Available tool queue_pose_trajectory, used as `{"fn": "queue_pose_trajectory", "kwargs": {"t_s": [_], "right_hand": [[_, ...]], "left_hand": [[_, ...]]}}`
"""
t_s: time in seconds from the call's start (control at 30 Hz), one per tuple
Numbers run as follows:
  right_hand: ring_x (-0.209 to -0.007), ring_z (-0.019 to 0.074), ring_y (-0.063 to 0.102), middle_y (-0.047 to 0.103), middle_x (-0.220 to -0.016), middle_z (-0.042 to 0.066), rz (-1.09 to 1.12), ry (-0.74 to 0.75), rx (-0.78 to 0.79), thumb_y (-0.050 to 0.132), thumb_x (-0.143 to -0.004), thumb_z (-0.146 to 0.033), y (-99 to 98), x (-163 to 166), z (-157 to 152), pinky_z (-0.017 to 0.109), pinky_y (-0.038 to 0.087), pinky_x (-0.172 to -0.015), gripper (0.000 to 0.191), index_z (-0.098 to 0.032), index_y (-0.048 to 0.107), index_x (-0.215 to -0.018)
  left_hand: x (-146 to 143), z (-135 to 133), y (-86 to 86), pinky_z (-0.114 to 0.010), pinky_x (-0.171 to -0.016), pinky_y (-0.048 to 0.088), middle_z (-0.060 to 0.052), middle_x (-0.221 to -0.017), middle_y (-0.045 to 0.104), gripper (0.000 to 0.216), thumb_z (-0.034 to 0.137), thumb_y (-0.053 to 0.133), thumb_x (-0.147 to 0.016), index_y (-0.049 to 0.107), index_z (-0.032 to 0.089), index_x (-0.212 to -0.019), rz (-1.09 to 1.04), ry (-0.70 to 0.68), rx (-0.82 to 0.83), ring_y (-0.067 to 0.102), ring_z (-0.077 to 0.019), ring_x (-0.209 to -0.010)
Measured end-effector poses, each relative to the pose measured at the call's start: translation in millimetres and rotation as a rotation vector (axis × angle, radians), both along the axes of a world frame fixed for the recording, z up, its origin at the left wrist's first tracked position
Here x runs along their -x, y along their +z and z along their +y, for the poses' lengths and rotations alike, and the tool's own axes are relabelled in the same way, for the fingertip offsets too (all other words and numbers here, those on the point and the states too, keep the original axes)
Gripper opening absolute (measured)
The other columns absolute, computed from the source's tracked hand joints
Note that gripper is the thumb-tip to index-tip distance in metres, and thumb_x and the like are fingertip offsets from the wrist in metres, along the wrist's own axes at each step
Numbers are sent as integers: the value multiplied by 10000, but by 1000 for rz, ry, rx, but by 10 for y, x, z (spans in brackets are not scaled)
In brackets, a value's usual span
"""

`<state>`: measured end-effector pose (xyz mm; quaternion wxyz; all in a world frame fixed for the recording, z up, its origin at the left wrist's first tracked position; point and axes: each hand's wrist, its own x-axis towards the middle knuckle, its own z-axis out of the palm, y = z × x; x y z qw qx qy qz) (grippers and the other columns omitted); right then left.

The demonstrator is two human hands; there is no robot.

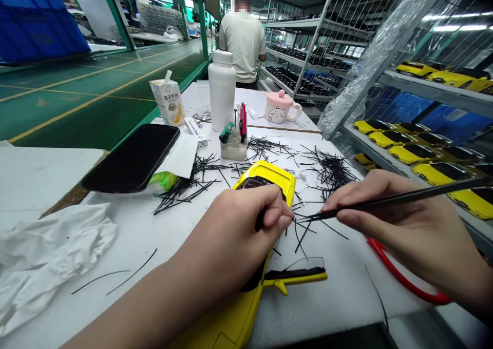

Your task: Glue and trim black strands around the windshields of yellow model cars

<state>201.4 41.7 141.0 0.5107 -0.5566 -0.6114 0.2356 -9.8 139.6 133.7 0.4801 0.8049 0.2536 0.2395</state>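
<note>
My right hand (404,231) pinches tweezers (389,200); my left hand (246,218) curls over the car (251,302), hold unclear onscreen. Likely light, stiff: I'd grip body (227,318), not fragile door (300,278).

Bare left hand (246,231) — slim forearm (162,292), seemingly

Wht tabletop (142,236): yellow model car (231,318) mid; loose blk strips (333,172) around its far end, thickest pile R; crumpled wht cloth (57,256) L; small tool holder (233,152) & wht bottle (222,92) toward back; red loop (431,297) nr R edge.
</note>
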Motion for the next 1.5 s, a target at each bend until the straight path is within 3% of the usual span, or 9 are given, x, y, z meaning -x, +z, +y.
{"fn": "queue_pose_trajectory", "kwargs": {"t_s": [0.43, 0.6, 0.67, 0.8, 0.93, 1.13, 1.5], "right_hand": [[-808, 88, 769, 796, -828, -103, -73, -44, -22, 846, -822, -248, -36, 1, -3, 93, 610, -773, 132, -337, 749, -815], [-817, 115, 773, 796, -827, -70, -79, 31, 75, 851, -847, -328, 8, 12, 17, 116, 617, -732, 102, -320, 755, -812], [-822, 133, 771, 792, -808, -46, -68, 120, 107, 848, -849, -314, 2, 45, 52, 159, 631, -785, 121, -288, 748, -785], [-793, 158, 749, 776, -809, -17, -75, 305, 124, 802, -881, -237, -121, 98, 129, 383, 555, -1103, 101, -246, 729, -813], [-820, 170, 724, 759, -846, -13, -65, 392, 111, 755, -903, -156, -284, 82, 161, 506, 464, -1189, 107, -247, 699, -911], [-825, 136, 714, 753, -879, -25, -65, 398, 69, 766, -891, -129, -370, 53, 183, 464, 433, -1218, 139, -243, 689, -912], [-828, 140, 696, 740, -884, -35, -134, 436, 31, 734, -917, -126, -396, 53, 193, 456, 429, -1214, 140, -257, 685, -922]], "left_hand": [[16, -4, -26, -262, -656, 461, 72, -861, 747, 405, 166, 648, -917, 345, 220, -655, 29, 4, -23, 679, -127, -780], [17, 12, 14, -254, -720, 503, 60, -876, 757, 396, 118, 639, -902, 348, 226, -656, -31, 19, 2, 724, -134, -854], [16, 29, 35, -263, -780, 515, 56, -905, 766, 379, 77, 610, -890, 351, 228, -659, -71, 81, 9, 739, -151, -943], [5, 69, 62, -293, -838, 532, 45, -915, 770, 355, 29, 565, -858, 352, 227, -655, -96, 180, 20, 747, -185, -1018], [-11, 88, 78, -300, -870, 575, 44, -918, 782, 346, 11, 557, -827, 352, 224, -649, -99, 212, 63, 757, -196, -1008], [-11, 94, 69, -265, -863, 587, 63, -885, 781, 343, -3, 556, -815, 360, 219, -643, -128, 249, 101, 762, -172, -954], [0, 104, 63, -346, -976, 585, 54, -897, 780, 311, 40, 553, -812, 357, 222, -651, -126, 245, 102, 769, -209, -977]]}}
